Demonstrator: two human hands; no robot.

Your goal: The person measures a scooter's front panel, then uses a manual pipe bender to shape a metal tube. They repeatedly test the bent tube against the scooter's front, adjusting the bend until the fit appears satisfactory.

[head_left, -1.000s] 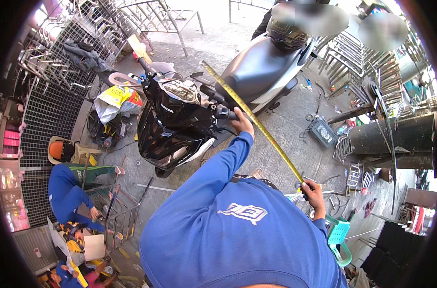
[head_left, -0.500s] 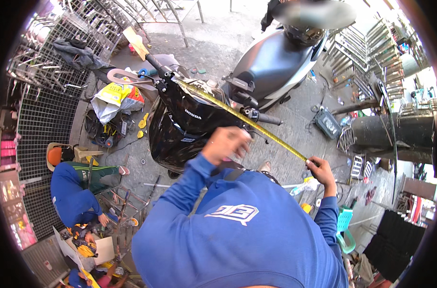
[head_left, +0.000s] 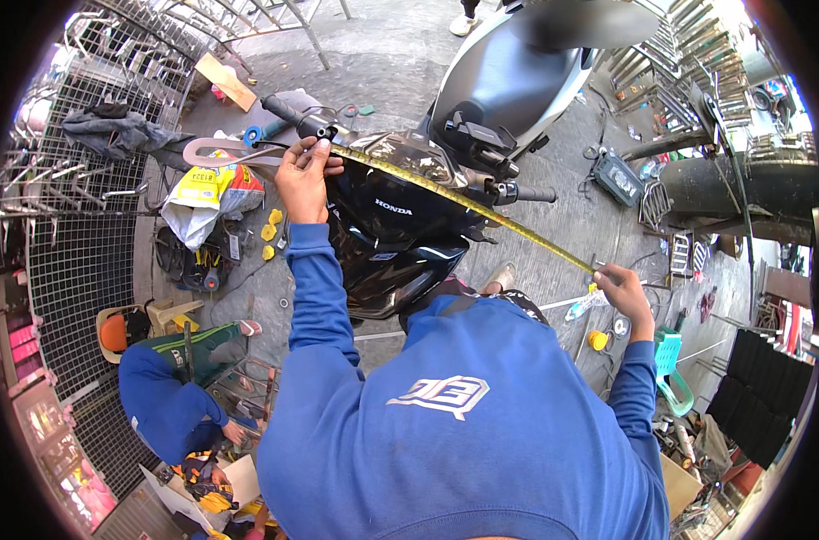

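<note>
Left hand (head_left: 305,187) and right hand (head_left: 627,295) pinch 2 visible ends of the tape measure (head_left: 463,203), probably light, springy, best held there.

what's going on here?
A person in a blue sweatshirt has a yellow tape measure stretched across the front of a black scooter. The left hand is at one end of the tape, beside the handlebar; the right hand holds the other end, out past the scooter. A co-worker is bent over nearby.
</note>
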